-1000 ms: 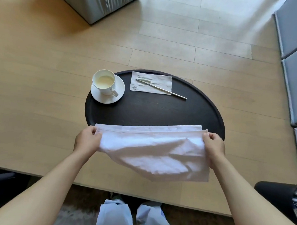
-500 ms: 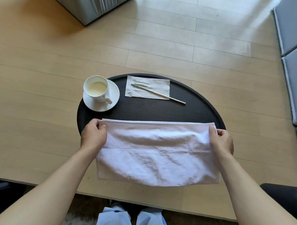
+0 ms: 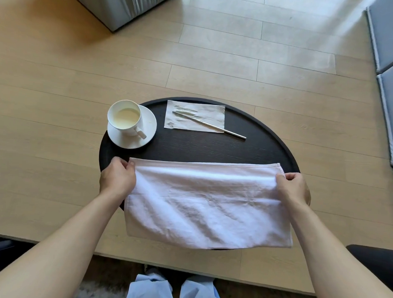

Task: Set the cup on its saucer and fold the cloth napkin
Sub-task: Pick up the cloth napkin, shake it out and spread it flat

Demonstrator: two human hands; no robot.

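A white cloth napkin (image 3: 206, 203), folded in half into a wide band, lies on the near part of the round black tray table (image 3: 213, 147). My left hand (image 3: 117, 179) pinches its far left corner and my right hand (image 3: 293, 189) pinches its far right corner. The near edge of the cloth hangs over the table's front rim. A white cup (image 3: 125, 117) holding a pale drink stands upright on its white saucer (image 3: 144, 133) at the table's far left, handle pointing toward me and to the right.
A paper napkin (image 3: 206, 114) with a slim metal utensil (image 3: 216, 126) across it lies at the table's far side. Wooden floor surrounds the table. A grey block (image 3: 120, 3) stands far left, grey cushions (image 3: 392, 78) at right, a dark object (image 3: 375, 267) near right.
The napkin was held up and sagging; both hands have lowered it flat onto the table and moved its folded top edge slightly forward. Cup and saucer have not moved.
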